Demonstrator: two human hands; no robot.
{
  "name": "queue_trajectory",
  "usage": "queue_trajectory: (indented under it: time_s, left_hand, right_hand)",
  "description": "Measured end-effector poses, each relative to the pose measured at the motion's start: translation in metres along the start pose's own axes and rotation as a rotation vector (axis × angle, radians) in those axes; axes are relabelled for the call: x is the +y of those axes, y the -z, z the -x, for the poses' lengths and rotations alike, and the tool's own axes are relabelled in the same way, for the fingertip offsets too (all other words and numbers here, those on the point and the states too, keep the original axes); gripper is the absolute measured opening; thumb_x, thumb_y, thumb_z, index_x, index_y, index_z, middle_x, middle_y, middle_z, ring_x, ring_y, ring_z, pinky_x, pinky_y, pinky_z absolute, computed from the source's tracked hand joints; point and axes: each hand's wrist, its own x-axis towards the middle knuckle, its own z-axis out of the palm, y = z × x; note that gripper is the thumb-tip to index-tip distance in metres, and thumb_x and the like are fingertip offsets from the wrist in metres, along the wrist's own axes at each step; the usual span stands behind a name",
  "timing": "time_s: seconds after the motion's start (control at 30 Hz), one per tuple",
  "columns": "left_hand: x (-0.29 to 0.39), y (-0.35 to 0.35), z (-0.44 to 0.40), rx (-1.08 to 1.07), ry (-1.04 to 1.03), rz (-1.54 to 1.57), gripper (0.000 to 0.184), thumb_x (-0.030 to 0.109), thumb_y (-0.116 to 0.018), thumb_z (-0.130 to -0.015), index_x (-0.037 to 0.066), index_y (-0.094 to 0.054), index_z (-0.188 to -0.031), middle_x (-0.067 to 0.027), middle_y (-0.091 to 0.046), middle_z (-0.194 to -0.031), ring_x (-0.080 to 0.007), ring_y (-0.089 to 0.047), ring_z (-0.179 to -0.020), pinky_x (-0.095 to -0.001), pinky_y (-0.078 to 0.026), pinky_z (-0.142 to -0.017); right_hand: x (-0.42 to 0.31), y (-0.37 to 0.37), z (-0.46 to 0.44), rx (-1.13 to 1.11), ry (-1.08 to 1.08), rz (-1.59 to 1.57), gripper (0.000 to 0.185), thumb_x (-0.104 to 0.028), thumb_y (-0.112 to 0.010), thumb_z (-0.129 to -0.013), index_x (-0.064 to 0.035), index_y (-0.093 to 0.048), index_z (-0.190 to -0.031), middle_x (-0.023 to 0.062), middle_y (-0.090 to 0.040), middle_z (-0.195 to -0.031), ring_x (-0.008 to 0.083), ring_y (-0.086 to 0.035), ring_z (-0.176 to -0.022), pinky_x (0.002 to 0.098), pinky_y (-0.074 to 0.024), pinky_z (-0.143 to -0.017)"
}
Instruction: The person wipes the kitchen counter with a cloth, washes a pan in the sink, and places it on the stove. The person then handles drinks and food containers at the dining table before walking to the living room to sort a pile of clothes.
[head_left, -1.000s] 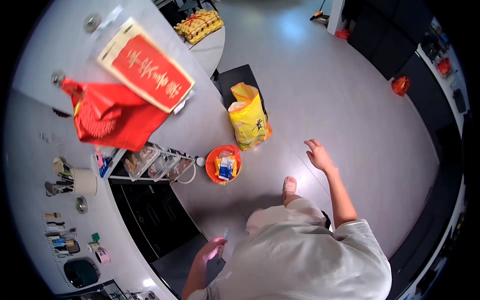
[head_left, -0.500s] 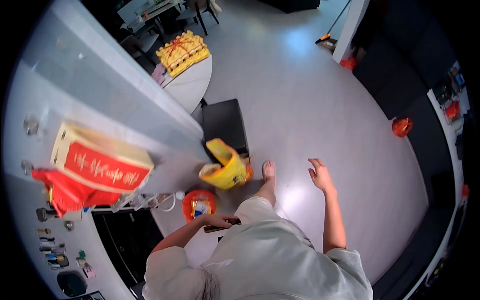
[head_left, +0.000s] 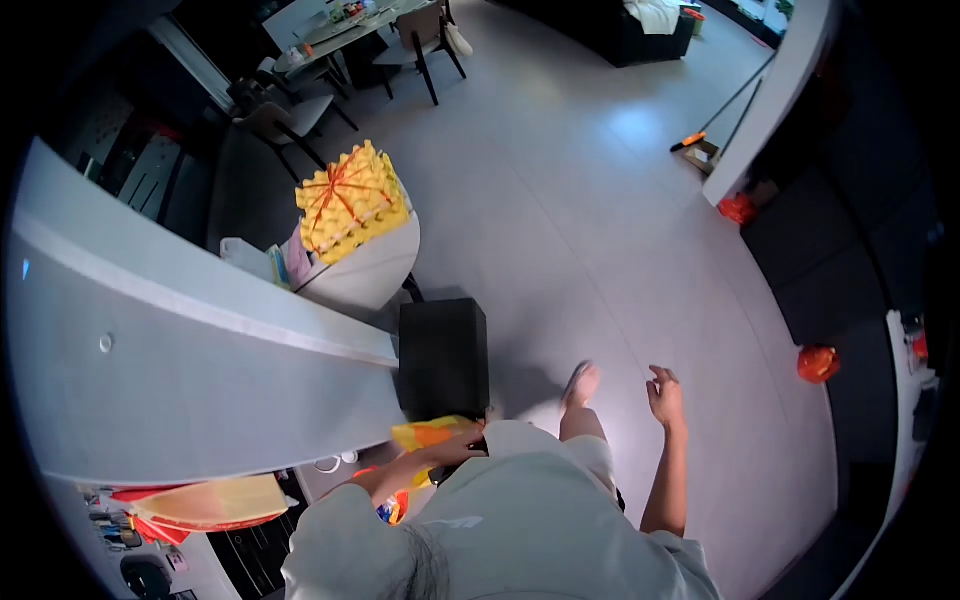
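Observation:
My left hand [head_left: 452, 448] is held low by my waist, closed on a dark, flat object [head_left: 479, 445] that looks like a phone; most of it is hidden by the fingers and my shirt. Just beyond that hand is a yellow and orange bag [head_left: 425, 433], partly covered by it. My right hand [head_left: 665, 397] hangs out over the floor to the right, its fingers loosely bent and apart, with nothing in it. A black box-shaped stool [head_left: 443, 358] stands ahead of my left hand.
Egg trays tied with red string [head_left: 348, 203] sit on a small white table [head_left: 375, 275]. A pale wall [head_left: 220, 390] runs along the left. Dining chairs [head_left: 285, 125] stand farther back, a broom [head_left: 690, 141] leans near the doorway, and a red bag [head_left: 818, 364] lies at right.
I have stepped forward: the stool, egg trays and wall sit nearer and lower in view. The yellow bag and red-and-cream bag have slid back. Both hands stay by my sides.

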Motion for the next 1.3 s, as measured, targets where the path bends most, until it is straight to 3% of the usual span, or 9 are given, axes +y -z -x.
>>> queue_trajectory:
  time_s: [0.17,0.27,0.37,0.6,0.77,0.9,1.0,1.2,1.3]
  left_hand:
    - [0.039,0.073,-0.127,0.088,0.39,0.041,0.059,0.044,-0.053,-0.089,0.003,-0.048,-0.131,-0.0128,-0.056,-0.122,-0.0227,-0.051,-0.112,-0.0335,-0.038,-0.098]
    - [0.063,0.123,-0.21,0.115,0.397,0.047,0.06,0.049,-0.051,-0.088,0.002,-0.053,-0.125,-0.0115,-0.06,-0.112,-0.0216,-0.057,-0.098,-0.0321,-0.045,-0.086]
    - [0.171,0.178,-0.256,-0.086,0.555,-0.1,0.058,0.051,-0.049,-0.085,0.002,-0.059,-0.114,-0.0064,-0.061,-0.094,-0.016,-0.055,-0.077,-0.0284,-0.047,-0.067]
    - [0.262,0.269,-0.375,0.137,0.242,-0.346,0.064,0.054,-0.053,-0.081,0.002,-0.059,-0.118,-0.0136,-0.066,-0.104,-0.0221,-0.062,-0.092,-0.0339,-0.048,-0.08]
    - [0.306,0.388,-0.472,0.236,0.058,-0.384,0.043,0.038,-0.075,-0.068,0.004,-0.069,-0.093,-0.013,-0.069,-0.086,-0.0231,-0.064,-0.079,-0.0338,-0.05,-0.071]
    - [0.367,0.475,-0.564,0.369,0.101,-0.293,0.034,0.032,-0.074,-0.066,0.004,-0.067,-0.084,-0.0113,-0.069,-0.081,-0.0228,-0.063,-0.072,-0.0342,-0.049,-0.065]
    - [0.425,0.532,-0.629,0.331,0.09,-0.379,0.033,0.03,-0.073,-0.064,0.004,-0.067,-0.083,-0.0123,-0.068,-0.08,-0.0241,-0.063,-0.069,-0.0357,-0.049,-0.063]
    - [0.527,0.665,-0.73,-0.197,0.175,-0.752,0.032,0.028,-0.071,-0.063,0.005,-0.068,-0.085,-0.0138,-0.068,-0.083,-0.0264,-0.063,-0.074,-0.0367,-0.049,-0.065]
    - [0.582,0.733,-0.793,-0.103,0.14,-0.712,0.036,0.023,-0.064,-0.07,0.004,-0.065,-0.1,-0.0148,-0.067,-0.096,-0.0265,-0.062,-0.087,-0.0364,-0.048,-0.074]
  right_hand:
    - [0.055,0.014,-0.142,-0.117,0.049,-0.001,0.032,-0.003,-0.059,-0.08,-0.0011,-0.06,-0.112,0.0208,-0.061,-0.104,0.031,-0.065,-0.083,0.039,-0.0523,-0.074]
    - [0.074,0.046,-0.246,-0.132,0.084,-0.001,0.031,-0.005,-0.059,-0.08,-0.0011,-0.06,-0.11,0.0209,-0.061,-0.102,0.0325,-0.064,-0.082,0.0408,-0.0518,-0.075]
    - [0.078,0.089,-0.353,-0.099,0.157,0.055,0.03,-0.005,-0.059,-0.079,-0.0007,-0.06,-0.109,0.0204,-0.061,-0.101,0.0336,-0.063,-0.082,0.0414,-0.0513,-0.075]
    - [0.052,0.162,-0.566,-0.079,0.243,-0.018,0.03,-0.002,-0.057,-0.081,-0.0013,-0.059,-0.111,0.0196,-0.061,-0.1,0.0328,-0.062,-0.085,0.0406,-0.0505,-0.076]
    - [0.056,0.178,-0.718,-0.056,0.257,-0.036,0.03,-0.002,-0.058,-0.081,-0.0011,-0.059,-0.11,0.0196,-0.061,-0.101,0.0317,-0.063,-0.084,0.0394,-0.0502,-0.075]
    - [0.071,0.194,-0.835,-0.021,0.257,0.034,0.029,-0.001,-0.059,-0.08,-0.0009,-0.06,-0.109,0.0191,-0.061,-0.1,0.0314,-0.063,-0.083,0.038,-0.0502,-0.073]
    - [0.072,0.217,-0.914,0.015,0.25,-0.022,0.029,0.0,-0.059,-0.08,-0.0013,-0.06,-0.108,0.0181,-0.062,-0.099,0.0308,-0.063,-0.081,0.0364,-0.05,-0.072]
    - [0.106,0.269,-1.045,0.149,0.158,-0.064,0.029,0.0,-0.06,-0.08,-0.0008,-0.059,-0.109,0.0177,-0.061,-0.098,0.0298,-0.061,-0.079,0.0357,-0.0493,-0.07]
    - [0.146,0.295,-1.097,0.235,0.155,0.03,0.03,-0.001,-0.06,-0.081,-0.0014,-0.058,-0.111,0.0164,-0.061,-0.101,0.0279,-0.061,-0.085,0.0341,-0.0496,-0.074]
